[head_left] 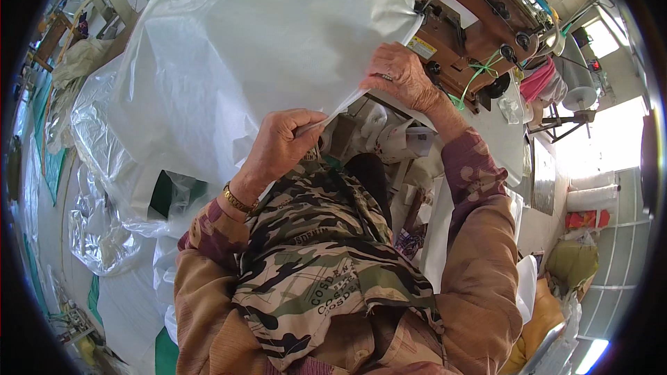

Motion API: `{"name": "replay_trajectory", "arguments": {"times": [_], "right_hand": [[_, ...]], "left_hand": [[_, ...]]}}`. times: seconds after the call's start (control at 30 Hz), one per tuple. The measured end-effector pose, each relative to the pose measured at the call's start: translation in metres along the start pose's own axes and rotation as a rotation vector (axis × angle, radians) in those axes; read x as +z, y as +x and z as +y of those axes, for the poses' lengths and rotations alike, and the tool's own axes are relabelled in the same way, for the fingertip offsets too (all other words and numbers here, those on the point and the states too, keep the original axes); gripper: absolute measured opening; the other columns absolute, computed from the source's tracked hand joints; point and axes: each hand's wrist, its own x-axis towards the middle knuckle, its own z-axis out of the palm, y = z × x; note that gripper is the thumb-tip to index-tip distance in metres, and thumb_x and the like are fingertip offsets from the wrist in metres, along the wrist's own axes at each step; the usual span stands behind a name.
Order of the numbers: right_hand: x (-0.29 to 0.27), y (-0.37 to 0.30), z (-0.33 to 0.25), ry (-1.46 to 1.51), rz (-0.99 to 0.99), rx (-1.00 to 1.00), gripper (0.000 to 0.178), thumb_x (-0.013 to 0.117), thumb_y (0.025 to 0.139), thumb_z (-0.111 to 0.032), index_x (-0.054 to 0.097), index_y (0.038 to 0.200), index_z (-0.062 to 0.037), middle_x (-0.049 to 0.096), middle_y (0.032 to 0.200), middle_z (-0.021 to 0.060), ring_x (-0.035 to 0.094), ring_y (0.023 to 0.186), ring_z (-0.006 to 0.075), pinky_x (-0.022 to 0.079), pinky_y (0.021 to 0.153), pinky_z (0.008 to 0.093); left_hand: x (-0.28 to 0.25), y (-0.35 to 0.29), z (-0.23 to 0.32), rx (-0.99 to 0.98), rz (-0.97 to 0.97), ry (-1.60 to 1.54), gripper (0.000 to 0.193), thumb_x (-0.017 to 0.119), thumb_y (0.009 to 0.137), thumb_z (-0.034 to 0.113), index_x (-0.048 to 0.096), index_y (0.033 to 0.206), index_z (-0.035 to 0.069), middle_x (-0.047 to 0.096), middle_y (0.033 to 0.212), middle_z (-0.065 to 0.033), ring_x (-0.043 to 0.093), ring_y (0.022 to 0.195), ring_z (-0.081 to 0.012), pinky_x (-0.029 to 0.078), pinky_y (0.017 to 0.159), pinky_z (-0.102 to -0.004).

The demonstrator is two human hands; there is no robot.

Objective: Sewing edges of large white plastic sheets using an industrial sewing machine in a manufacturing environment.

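Observation:
A large white plastic sheet point(264, 35) spreads across the work surface ahead of me and hangs down on the left. My left hand point(283, 140) pinches the sheet's near edge between thumb and fingers. Farther right along that same edge, my right hand point(401, 75) grips it too, so the edge runs taut between both hands. The brown sewing machine point(462, 42) stands just beyond my right hand. Part of the sheet's right end reaches up to the machine's near side, and whether it lies under the needle is hidden.
Crumpled clear plastic point(101, 229) lies at the left. White rolls and scraps point(410, 140) sit below the table edge in front of my lap. A pink cloth point(538, 82) is right of the machine. At the far right stand a white roll point(592, 198) and an olive bag point(573, 264).

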Motion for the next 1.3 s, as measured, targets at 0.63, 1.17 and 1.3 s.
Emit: {"name": "replay_trajectory", "arguments": {"times": [0.63,1.17,1.3], "right_hand": [[-0.001,-0.018,0.056,-0.533,0.294,0.206,0.029,0.076,0.08,-0.03,0.063,0.095,-0.0087,0.062,0.099,0.005,0.057,0.103,0.0265,0.035,0.102,0.0444],[0.038,-0.046,0.066,-0.44,0.623,0.293,0.011,0.069,0.086,-0.017,0.063,0.094,-0.0139,0.067,0.118,-0.0008,0.054,0.126,0.0233,0.022,0.113,0.0557],[0.036,-0.045,0.065,-0.436,0.638,0.305,0.011,0.069,0.087,-0.016,0.062,0.094,-0.0135,0.067,0.118,-0.0011,0.054,0.126,0.0225,0.022,0.113,0.0557]], "left_hand": [[0.047,-0.005,-0.018,0.512,-0.091,0.593,0.022,0.062,0.084,0.002,0.065,0.106,-0.003,0.055,0.074,-0.0108,0.059,0.061,-0.0248,0.047,0.054,-0.035],[0.078,0.037,-0.033,0.62,-0.191,0.791,0.008,0.063,0.079,0.006,0.06,0.086,0.003,0.053,0.079,-0.0069,0.063,0.072,-0.0215,0.051,0.057,-0.0344],[0.078,0.071,-0.028,0.663,-0.17,0.901,0.009,0.061,0.077,0.005,0.06,0.085,0.003,0.052,0.078,-0.0065,0.063,0.072,-0.0207,0.051,0.056,-0.0329]]}}
